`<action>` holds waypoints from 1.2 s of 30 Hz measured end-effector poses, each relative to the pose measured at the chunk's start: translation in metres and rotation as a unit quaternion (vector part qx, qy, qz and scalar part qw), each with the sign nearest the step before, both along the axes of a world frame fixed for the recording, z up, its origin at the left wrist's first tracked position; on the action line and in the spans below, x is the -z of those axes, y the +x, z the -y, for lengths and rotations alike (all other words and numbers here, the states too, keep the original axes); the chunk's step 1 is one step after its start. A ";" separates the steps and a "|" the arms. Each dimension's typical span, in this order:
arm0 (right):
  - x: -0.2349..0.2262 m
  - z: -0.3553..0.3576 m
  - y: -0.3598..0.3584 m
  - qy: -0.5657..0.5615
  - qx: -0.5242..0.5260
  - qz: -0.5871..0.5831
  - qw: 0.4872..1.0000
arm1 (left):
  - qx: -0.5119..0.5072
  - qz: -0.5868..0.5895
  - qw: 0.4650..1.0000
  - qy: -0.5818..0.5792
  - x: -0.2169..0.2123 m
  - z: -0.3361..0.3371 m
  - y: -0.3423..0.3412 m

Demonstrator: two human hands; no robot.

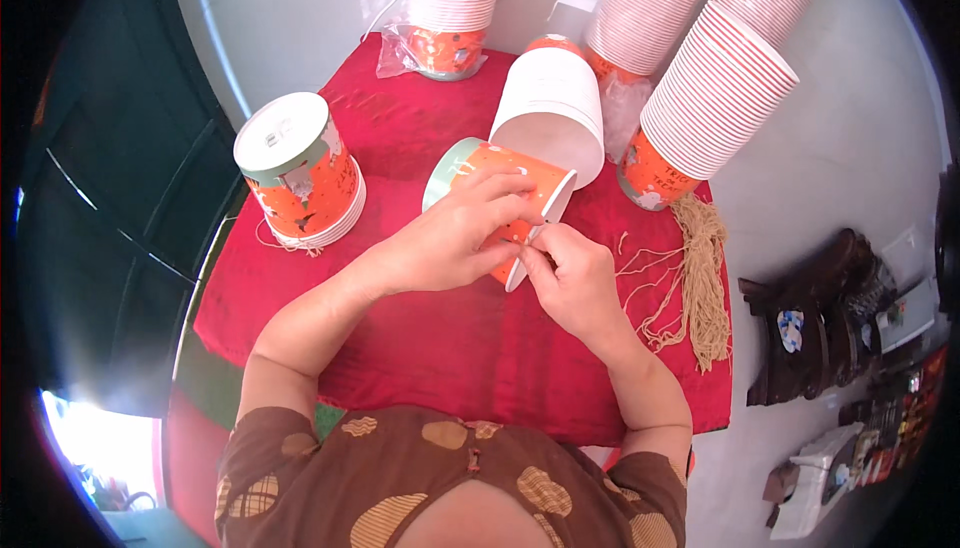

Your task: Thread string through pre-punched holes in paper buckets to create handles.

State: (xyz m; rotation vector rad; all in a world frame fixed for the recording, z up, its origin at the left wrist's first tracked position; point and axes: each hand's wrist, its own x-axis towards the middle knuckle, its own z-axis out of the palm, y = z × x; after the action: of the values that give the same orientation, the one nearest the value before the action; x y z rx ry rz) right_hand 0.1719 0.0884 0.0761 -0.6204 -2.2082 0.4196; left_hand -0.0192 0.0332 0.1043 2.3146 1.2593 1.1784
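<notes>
A large orange paper cup (512,162) with a pale green base lies on its side in front of me, its open end turned to the lower right. My left hand (450,235) is closed over the cup's side, fingertips at the rim. At that same rim my right hand (578,283) is pinched shut, thumb and forefinger together; what lies between them is too small to make out. Right behind, a white-lined cup (547,108) rests on its side with its mouth toward me. Tan strings (704,288) lie bundled to the right of my right hand.
A red cloth (400,348) covers the table. At the left stands an upside-down stack of orange cups (302,176). Tall nested cup stacks rise at the back right (715,98) and, in clear plastic, at the back (450,8). Dark wooden furniture (820,318) is beyond the right edge.
</notes>
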 end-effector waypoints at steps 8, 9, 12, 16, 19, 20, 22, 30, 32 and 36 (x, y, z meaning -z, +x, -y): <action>0.001 0.000 -0.001 0.010 -0.012 -0.021 1.000 | -0.009 -0.006 1.000 0.003 0.007 -0.003 0.001; 0.001 0.000 -0.002 0.013 -0.014 -0.021 1.000 | -0.011 -0.011 1.000 0.008 0.007 -0.003 0.001; 0.002 0.000 -0.001 0.010 -0.018 -0.023 1.000 | -0.013 -0.017 1.000 0.019 0.008 -0.005 0.001; 0.001 0.000 -0.001 0.005 -0.024 -0.025 0.999 | -0.004 0.000 0.999 0.041 0.014 -0.009 -0.002; 0.001 -0.003 0.000 -0.017 -0.033 -0.036 0.999 | 0.007 0.014 0.998 0.054 0.017 -0.014 -0.004; 0.000 -0.002 0.001 -0.018 -0.033 -0.036 0.999 | 0.007 0.015 0.998 0.053 0.017 -0.015 -0.004; -0.004 0.001 0.001 -0.080 -0.039 -0.041 0.995 | 0.011 0.033 0.998 0.045 0.019 -0.016 -0.004; -0.003 -0.002 0.006 -0.163 -0.064 0.032 0.984 | 0.012 0.037 0.998 0.039 0.021 -0.017 -0.005; -0.001 -0.004 0.005 -0.160 -0.066 0.032 0.984 | 0.019 0.039 0.999 0.034 0.021 -0.017 -0.004; 0.005 -0.008 0.002 -0.178 -0.061 0.016 0.982 | 0.002 0.025 1.000 0.019 0.019 -0.012 -0.001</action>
State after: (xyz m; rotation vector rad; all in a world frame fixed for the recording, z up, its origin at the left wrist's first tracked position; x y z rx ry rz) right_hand 0.1739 0.0959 0.0711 -0.6843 -2.2261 0.8874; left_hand -0.0200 0.0457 0.0850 2.2990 1.2250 1.2614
